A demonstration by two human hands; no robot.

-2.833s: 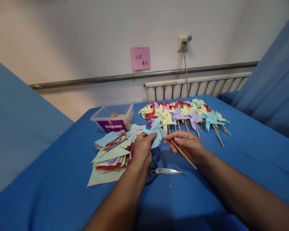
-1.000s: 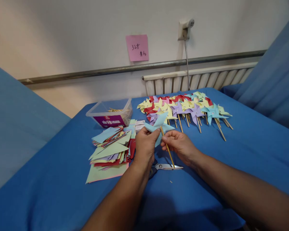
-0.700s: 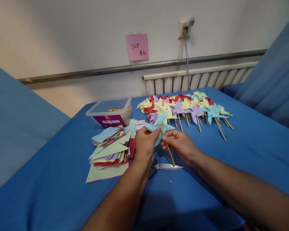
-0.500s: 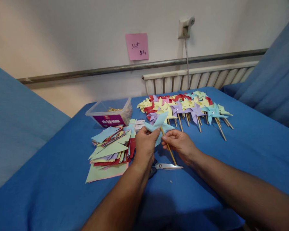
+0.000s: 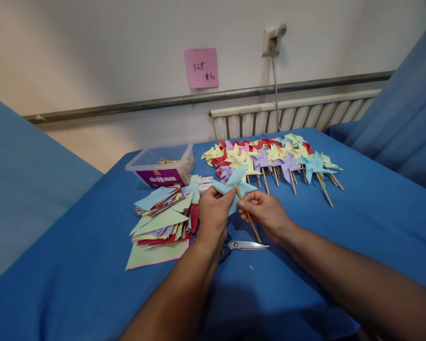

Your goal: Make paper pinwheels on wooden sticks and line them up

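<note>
Between my hands is a light blue paper pinwheel point(image 5: 237, 176), its back turned towards me. My left hand point(image 5: 215, 210) is closed on its left side, thumb near the centre. A thin wooden stick point(image 5: 251, 220) slants down from the pinwheel's middle, its upper end against the paper. The fingers of my right hand point(image 5: 261, 210) are closed on this stick just below the paper. Under the stick's lower end lie scissors point(image 5: 246, 245) on the blue cloth, their dark handles partly hidden by my left wrist. How the stick joins the paper is hidden.
Finished pinwheels point(image 5: 287, 163) in several colours lie at the back right. On the left, stacks of coloured paper point(image 5: 163, 222) sit before a clear plastic box point(image 5: 156, 163) holding sticks. A wall with a radiator point(image 5: 294, 111) and pipe bounds the cloth-covered table point(image 5: 92, 246) behind.
</note>
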